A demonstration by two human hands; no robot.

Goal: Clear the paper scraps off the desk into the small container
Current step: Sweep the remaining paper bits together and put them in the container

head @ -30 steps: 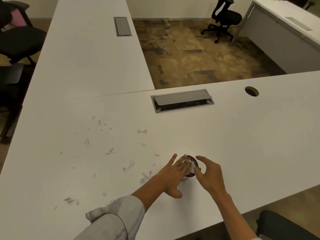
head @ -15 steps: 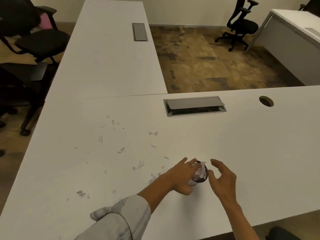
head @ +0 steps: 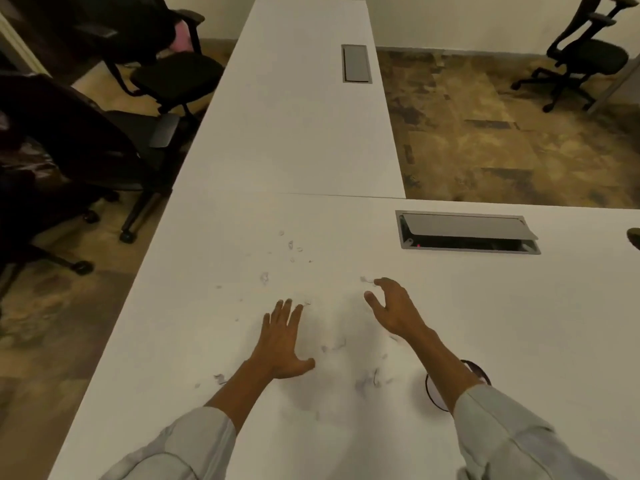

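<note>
Step in hand: gathering more paper scraps (head: 367, 379) from the white counter (head: 519, 323) for another load; no lasting or earlier motion is claimed here, only how the hands lie.
Left hand (head: 282, 341): palm down and flat on the counter, fingers (head: 287, 308) straight and slightly spread, thumb out to the side; it holds nothing.
Right hand (head: 393, 306): raised a little above the counter, fingers curled in a loose claw with a clear gap to the thumb; nothing is gripped. Its tips are just beside one small scrap (head: 363, 279).
Scraps: thin, pale bits scattered between and beyond the hands, a smudged cluster near the right forearm, a loose group farther out (head: 291, 245), a few near the left edge (head: 219, 377).
Container (head: 434, 393): small, round, dark-rimmed, standing on the counter near the person, mostly hidden under the right forearm and sleeve (head: 512, 434). What it holds cannot be seen.
How to do it well: sweep with the flat left hand toward the right, herding bits into one heap instead of pinching each; press lightly, as such paper will slide and flutter.
Watch for: the right forearm knocking the container; stray bits pushed off the left edge.
Progress: many scraps remain, so well short of finished.
</note>
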